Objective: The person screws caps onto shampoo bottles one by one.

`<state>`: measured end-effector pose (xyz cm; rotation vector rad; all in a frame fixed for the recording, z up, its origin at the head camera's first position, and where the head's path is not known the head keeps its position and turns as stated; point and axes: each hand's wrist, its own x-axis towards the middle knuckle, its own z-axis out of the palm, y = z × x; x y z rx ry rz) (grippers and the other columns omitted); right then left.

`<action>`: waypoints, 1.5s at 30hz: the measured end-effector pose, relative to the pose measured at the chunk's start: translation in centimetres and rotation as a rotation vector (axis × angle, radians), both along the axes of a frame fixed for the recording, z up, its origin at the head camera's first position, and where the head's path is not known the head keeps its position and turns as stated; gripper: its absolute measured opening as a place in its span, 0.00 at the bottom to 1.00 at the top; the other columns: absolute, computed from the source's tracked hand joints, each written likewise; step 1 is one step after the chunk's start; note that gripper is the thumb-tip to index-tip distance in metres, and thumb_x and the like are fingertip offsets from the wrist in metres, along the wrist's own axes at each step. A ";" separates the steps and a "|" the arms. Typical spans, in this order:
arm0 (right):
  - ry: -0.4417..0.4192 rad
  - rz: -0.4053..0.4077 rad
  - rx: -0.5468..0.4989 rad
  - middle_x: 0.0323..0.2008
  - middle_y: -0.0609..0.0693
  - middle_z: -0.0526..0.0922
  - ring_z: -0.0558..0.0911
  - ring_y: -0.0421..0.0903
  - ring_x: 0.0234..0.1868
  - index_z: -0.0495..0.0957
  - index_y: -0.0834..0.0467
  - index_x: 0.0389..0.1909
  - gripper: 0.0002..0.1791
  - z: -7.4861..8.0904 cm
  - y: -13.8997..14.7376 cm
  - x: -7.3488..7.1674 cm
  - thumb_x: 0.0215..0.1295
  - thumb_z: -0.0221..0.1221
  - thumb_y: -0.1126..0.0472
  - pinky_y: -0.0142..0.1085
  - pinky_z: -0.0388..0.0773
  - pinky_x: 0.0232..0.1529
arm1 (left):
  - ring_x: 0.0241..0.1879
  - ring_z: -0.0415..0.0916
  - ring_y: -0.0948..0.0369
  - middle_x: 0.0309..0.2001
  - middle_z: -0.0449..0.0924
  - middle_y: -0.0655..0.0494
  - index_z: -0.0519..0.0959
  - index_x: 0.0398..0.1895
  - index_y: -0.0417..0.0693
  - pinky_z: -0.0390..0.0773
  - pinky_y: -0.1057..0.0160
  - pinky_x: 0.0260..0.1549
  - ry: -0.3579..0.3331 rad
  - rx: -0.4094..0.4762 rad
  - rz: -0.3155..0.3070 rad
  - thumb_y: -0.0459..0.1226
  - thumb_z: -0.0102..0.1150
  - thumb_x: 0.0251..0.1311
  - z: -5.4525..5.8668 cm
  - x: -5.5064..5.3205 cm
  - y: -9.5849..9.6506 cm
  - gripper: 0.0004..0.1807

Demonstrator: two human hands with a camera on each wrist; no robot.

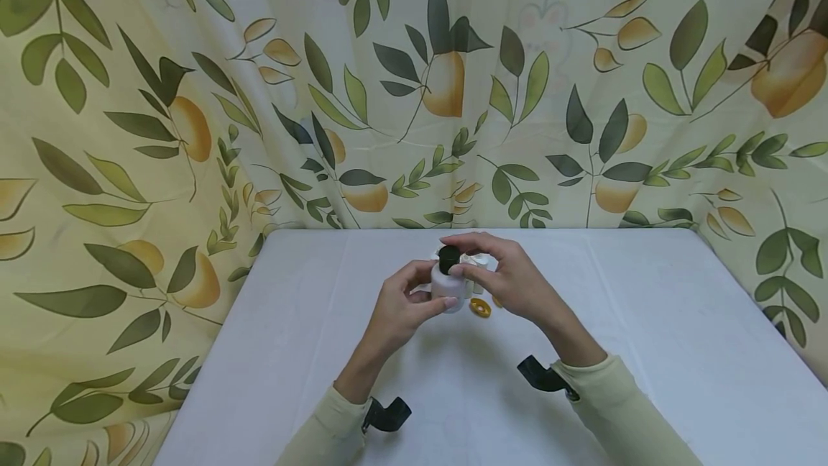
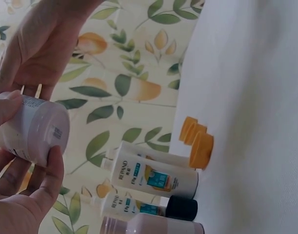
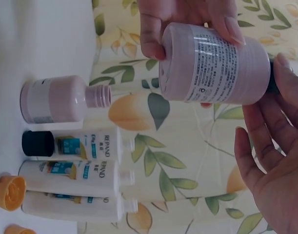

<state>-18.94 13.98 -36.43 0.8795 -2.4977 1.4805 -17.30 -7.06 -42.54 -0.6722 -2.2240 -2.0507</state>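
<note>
My left hand (image 1: 402,302) grips a pale pink bottle (image 3: 214,66) by its body, thumb on one side and fingers on the other. A black cap (image 1: 449,259) sits at the bottle's top, and the thumb and fingers of my right hand (image 1: 507,275) pinch it. Printed small text shows on the bottle's label in the right wrist view. Both hands are raised above the table. Whether the cap is seated or loose on the neck cannot be told.
Beyond the hands stand an uncapped pink bottle (image 3: 56,100) and white REPAND bottles (image 3: 70,173) without caps. Another black cap (image 3: 38,144) stands on the table (image 1: 310,351) beside them, with orange caps (image 2: 202,150) nearby. A patterned curtain (image 1: 414,92) hangs behind.
</note>
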 end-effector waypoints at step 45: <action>-0.010 0.043 -0.021 0.58 0.48 0.83 0.78 0.49 0.64 0.81 0.52 0.61 0.24 0.1 0.2 -0.4 0.64 0.68 0.63 0.61 0.68 0.68 | 0.55 0.78 0.54 0.57 0.79 0.51 0.75 0.66 0.50 0.84 0.62 0.52 0.010 -0.082 -0.034 0.35 0.73 0.59 0.6 -0.2 -1.7 0.31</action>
